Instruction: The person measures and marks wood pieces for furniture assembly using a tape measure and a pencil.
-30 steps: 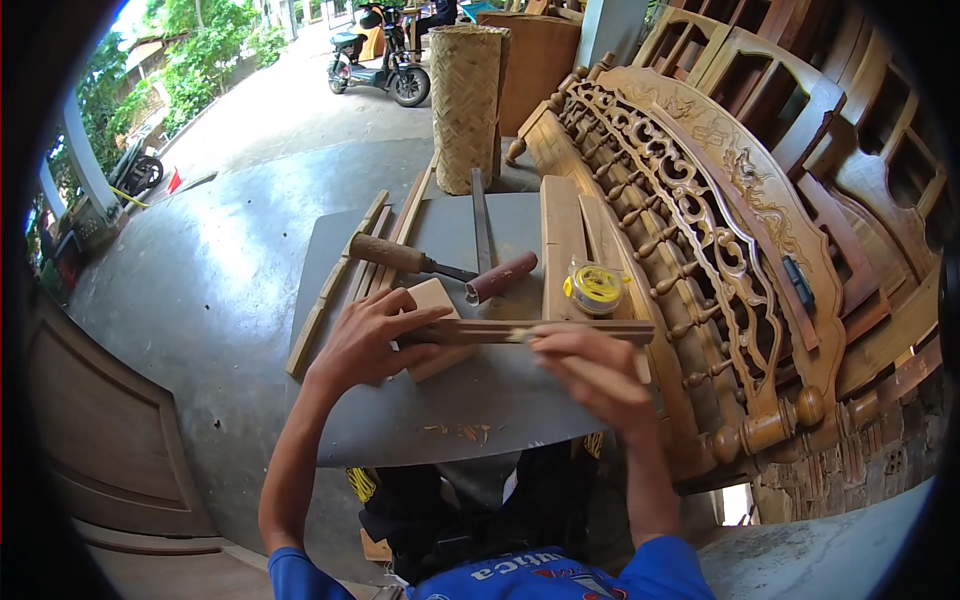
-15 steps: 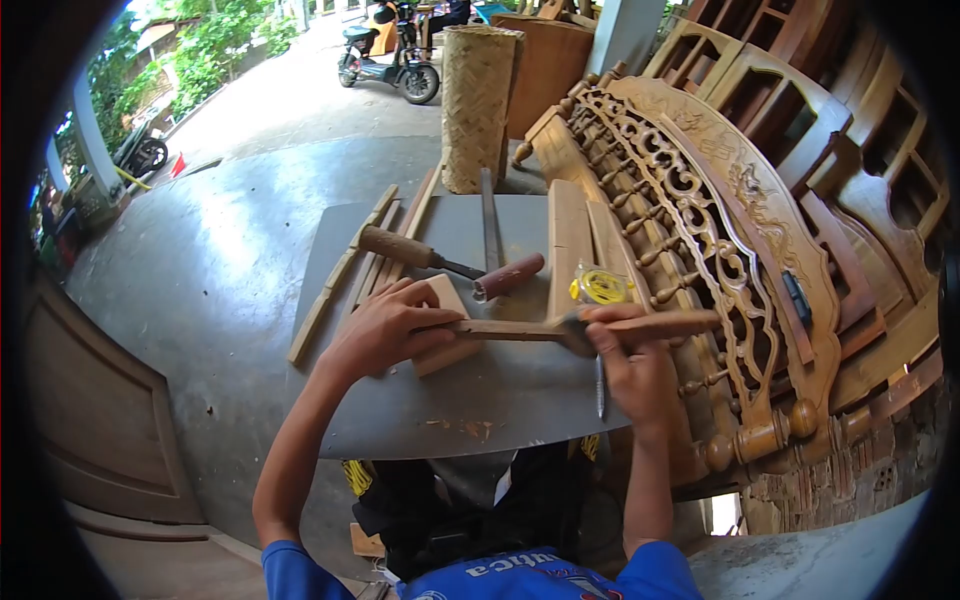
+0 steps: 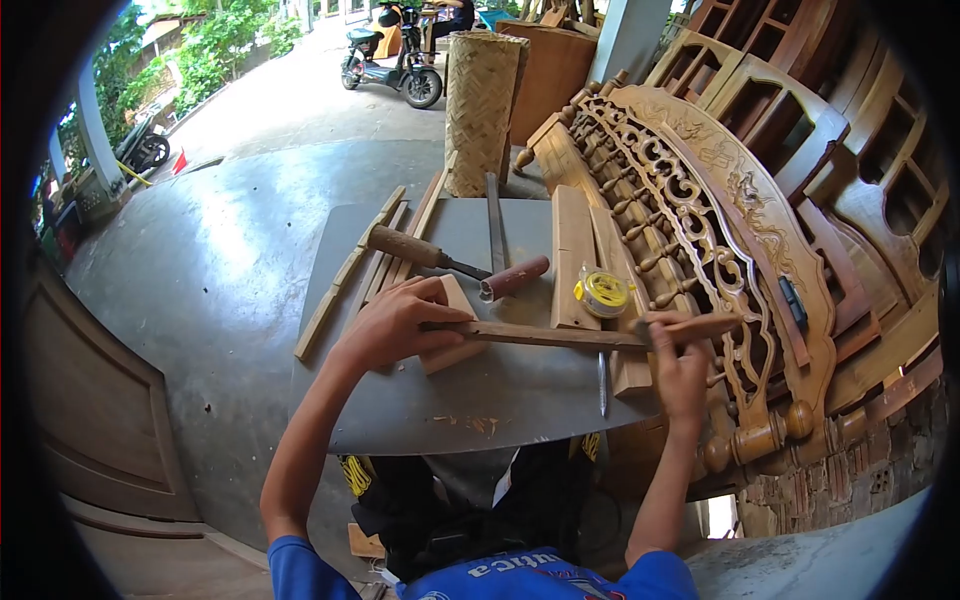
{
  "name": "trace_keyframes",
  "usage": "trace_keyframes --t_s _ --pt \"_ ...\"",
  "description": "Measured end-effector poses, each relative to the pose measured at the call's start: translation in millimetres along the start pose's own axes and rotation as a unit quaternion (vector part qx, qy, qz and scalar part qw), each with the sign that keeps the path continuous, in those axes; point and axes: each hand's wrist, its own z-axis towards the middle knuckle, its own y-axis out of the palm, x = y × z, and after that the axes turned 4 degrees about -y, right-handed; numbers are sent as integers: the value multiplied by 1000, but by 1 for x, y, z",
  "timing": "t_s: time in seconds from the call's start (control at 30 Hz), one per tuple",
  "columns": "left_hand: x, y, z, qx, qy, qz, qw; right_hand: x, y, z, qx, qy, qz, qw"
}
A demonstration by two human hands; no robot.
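Note:
My left hand (image 3: 395, 325) presses a thin wooden strip (image 3: 530, 335) down onto a small wooden block (image 3: 455, 350) on the grey tabletop (image 3: 480, 405). The strip lies crosswise, running right from the block. At its right end my right hand (image 3: 680, 372) is closed round a wooden-handled tool (image 3: 700, 325); the tool's working end is hidden by my fingers. A slim metal blade (image 3: 601, 385) lies just left of that hand.
Two wooden-handled chisels (image 3: 405, 245) (image 3: 515, 277), a flat metal file (image 3: 495, 225), a yellow tape measure (image 3: 604, 292) and wood slats (image 3: 345, 275) lie on the table. A carved headboard (image 3: 700, 220) crowds the right side. A woven cylinder (image 3: 480, 95) stands behind, a scooter (image 3: 395, 55) farther off.
My right hand has slid rightward along the strip with the tool, from its middle to past its right end. My left hand and the block have stayed put.

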Motion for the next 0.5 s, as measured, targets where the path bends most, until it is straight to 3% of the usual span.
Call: trace_keyframes --t_s 0.07,0.1,0.17,0.23,0.33,0.4,0.43,0.5 --pt "-1 1 3 9 7 5 1000 -5 3 -8 -75 30 212 974" --pt "-1 3 2 17 8 9 1000 -6 0 -10 -70 63 247 964" --pt "0 4 -2 18 -2 9 1000 -9 3 -2 -5 -42 66 997" --pt "3 0 -1 6 -16 1 1000 -2 9 8 16 -146 -104 984" --pt "0 2 -1 -3 -28 -15 999 -25 32 -4 -138 -53 86 985" --pt "-1 5 -2 94 60 112 987 -40 43 -8 -221 9 182 958" --pt "0 5 -4 140 102 175 969 -46 50 -10 -236 -8 194 952" --pt "21 2 -15 153 96 173 968 -57 65 -7 -267 -50 220 937"
